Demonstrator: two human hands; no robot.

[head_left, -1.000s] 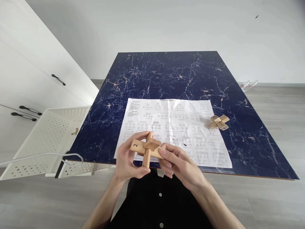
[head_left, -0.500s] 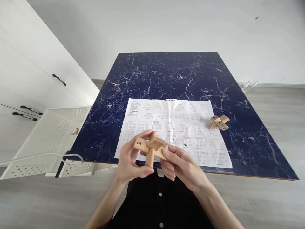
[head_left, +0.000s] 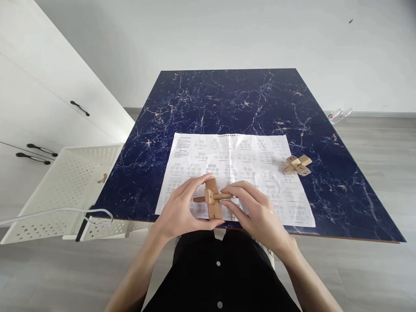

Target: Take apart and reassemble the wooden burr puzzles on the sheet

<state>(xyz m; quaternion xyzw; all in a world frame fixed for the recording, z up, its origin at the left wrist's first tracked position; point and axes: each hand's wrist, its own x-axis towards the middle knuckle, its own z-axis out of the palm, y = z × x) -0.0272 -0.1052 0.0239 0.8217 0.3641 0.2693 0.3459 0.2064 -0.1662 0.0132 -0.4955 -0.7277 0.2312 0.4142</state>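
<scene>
A wooden interlocking puzzle (head_left: pixel 212 200) of light, numbered pieces is held over the lower edge of a printed instruction sheet (head_left: pixel 260 167). My left hand (head_left: pixel 182 208) grips its upright piece between the thumb at the near end and the fingers at the far end. From the right, my right hand (head_left: pixel 251 206) pinches the piece that sticks out sideways, thumb below and fingers above. A second wooden puzzle (head_left: pixel 298 165), its numbered pieces crossed together, rests at the sheet's right edge, apart from both hands.
The dark blue marbled table (head_left: pixel 224 104) ends just in front of my body. At the left stands a white perforated basket (head_left: pixel 48 190) with a small wooden piece (head_left: pixel 102 178) in it and a white cable (head_left: pixel 58 212) across it. A white cabinet (head_left: pixel 65 78) is behind.
The puzzle has turned in my hands, so a different side faces up. My left hand now spans it lengthwise, and my right hand has shifted its pinch and moved slightly rightward.
</scene>
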